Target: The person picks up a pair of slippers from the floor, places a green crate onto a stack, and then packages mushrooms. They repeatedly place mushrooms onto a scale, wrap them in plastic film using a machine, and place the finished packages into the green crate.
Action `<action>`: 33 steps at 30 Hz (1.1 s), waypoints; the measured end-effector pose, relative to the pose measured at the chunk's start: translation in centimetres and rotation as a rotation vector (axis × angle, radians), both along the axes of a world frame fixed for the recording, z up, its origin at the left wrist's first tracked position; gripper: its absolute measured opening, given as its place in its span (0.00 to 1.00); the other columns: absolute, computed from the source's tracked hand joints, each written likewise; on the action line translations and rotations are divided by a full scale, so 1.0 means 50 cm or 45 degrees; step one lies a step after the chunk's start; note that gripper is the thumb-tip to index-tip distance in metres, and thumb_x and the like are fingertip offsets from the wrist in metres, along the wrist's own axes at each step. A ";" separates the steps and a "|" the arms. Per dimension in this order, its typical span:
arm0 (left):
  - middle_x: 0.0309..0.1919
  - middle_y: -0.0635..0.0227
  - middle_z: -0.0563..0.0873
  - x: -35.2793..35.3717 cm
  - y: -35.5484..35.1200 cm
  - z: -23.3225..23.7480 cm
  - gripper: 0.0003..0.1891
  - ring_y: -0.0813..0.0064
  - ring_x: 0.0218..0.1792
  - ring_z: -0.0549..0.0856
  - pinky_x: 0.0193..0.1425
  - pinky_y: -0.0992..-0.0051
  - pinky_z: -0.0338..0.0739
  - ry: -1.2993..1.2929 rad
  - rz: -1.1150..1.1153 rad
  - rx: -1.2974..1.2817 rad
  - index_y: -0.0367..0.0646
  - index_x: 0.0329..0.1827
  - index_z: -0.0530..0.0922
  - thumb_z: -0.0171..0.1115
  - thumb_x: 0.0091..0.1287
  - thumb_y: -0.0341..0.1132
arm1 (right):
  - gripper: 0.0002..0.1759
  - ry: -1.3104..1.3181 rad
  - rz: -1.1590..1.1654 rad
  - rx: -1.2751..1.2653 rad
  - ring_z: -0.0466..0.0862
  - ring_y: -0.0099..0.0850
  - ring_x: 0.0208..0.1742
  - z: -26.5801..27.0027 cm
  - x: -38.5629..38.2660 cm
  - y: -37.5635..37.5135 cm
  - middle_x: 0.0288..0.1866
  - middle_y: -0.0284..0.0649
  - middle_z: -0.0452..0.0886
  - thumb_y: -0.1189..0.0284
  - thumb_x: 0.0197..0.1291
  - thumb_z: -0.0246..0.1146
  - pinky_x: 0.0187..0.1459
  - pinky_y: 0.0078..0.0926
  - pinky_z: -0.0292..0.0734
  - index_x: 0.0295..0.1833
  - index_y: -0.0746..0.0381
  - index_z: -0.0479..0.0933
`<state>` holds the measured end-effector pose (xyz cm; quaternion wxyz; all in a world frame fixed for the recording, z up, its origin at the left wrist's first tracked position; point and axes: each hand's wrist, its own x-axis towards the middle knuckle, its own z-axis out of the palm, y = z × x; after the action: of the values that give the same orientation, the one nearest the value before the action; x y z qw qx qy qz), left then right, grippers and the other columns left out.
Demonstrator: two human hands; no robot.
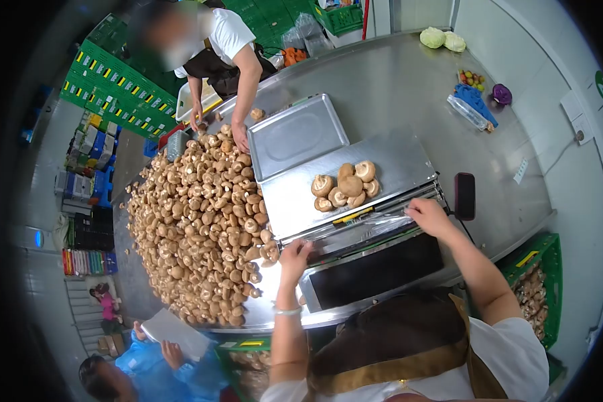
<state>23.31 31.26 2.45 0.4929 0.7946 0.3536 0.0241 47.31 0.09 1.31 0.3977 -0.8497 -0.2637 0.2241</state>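
A sheet of clear plastic film point(375, 222) stretches along the front of a film wrapping machine point(328, 234). My right hand point(430, 217) pinches the film at its right end, thumb and fingers together. At the left end my left hand point(293, 260) is closed with fingers curled at the film's edge. Just beyond the film, a small group of brown shiitake mushrooms point(350, 185) rests on the machine's metal top point(398, 157), some caps up and some stems up. A dark pad point(378, 271) lies between my arms.
A large mushroom pile point(201, 228) covers the table's left side. A metal tray point(298, 137) lies beyond the machine, a phone point(464, 195) to the right. Across the table a co-worker's hand point(240, 136) reaches to the pile; another person in blue point(161, 368) holds a white board-like object point(175, 333).
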 end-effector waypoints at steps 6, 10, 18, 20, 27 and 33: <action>0.33 0.60 0.86 0.063 0.081 0.235 0.10 0.68 0.38 0.84 0.47 0.69 0.77 -0.720 -0.157 -1.157 0.43 0.39 0.75 0.55 0.77 0.39 | 0.11 1.035 0.049 1.326 0.73 0.26 0.31 0.191 0.068 0.008 0.27 0.34 0.75 0.67 0.72 0.58 0.42 0.26 0.71 0.37 0.62 0.73; 0.54 0.54 0.84 0.254 0.071 0.212 0.12 0.59 0.60 0.80 0.66 0.60 0.70 -1.114 0.247 -0.877 0.46 0.39 0.73 0.53 0.79 0.43 | 0.10 0.423 -0.204 1.272 0.76 0.31 0.36 0.181 0.144 0.182 0.35 0.37 0.79 0.69 0.74 0.55 0.44 0.33 0.73 0.40 0.63 0.72; 0.30 0.63 0.82 0.341 0.124 -0.058 0.06 0.76 0.35 0.82 0.39 0.73 0.76 -0.199 -0.131 -0.114 0.39 0.46 0.71 0.57 0.75 0.31 | 0.11 -0.158 0.290 0.142 0.81 0.40 0.38 -0.052 0.220 0.316 0.35 0.49 0.81 0.67 0.71 0.59 0.42 0.36 0.75 0.45 0.65 0.72; 0.31 0.66 0.82 0.312 0.129 -0.065 0.07 0.77 0.36 0.82 0.41 0.74 0.77 -0.292 -0.228 -0.419 0.38 0.48 0.73 0.58 0.75 0.32 | 0.13 0.075 0.360 0.050 0.78 0.30 0.37 -0.040 0.215 0.297 0.33 0.43 0.80 0.65 0.71 0.60 0.43 0.32 0.74 0.45 0.66 0.73; 0.37 0.53 0.86 0.188 0.052 -0.034 0.17 0.57 0.38 0.84 0.46 0.66 0.77 -0.211 -0.359 0.013 0.34 0.46 0.82 0.53 0.78 0.41 | 0.16 0.159 0.508 0.307 0.80 0.37 0.40 -0.030 0.123 0.195 0.36 0.51 0.80 0.63 0.73 0.58 0.44 0.35 0.73 0.38 0.67 0.76; 0.26 0.47 0.81 0.139 -0.049 0.106 0.16 0.44 0.28 0.79 0.35 0.60 0.74 -0.422 -0.155 0.319 0.32 0.39 0.80 0.53 0.77 0.39 | 0.20 0.062 0.312 0.347 0.76 0.34 0.30 0.115 0.043 0.167 0.26 0.51 0.74 0.62 0.75 0.55 0.37 0.37 0.71 0.35 0.68 0.73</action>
<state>30.28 28.79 7.77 0.4423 0.8547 0.2133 0.1682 49.48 8.42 7.04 0.4851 -0.7440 -0.3832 0.2536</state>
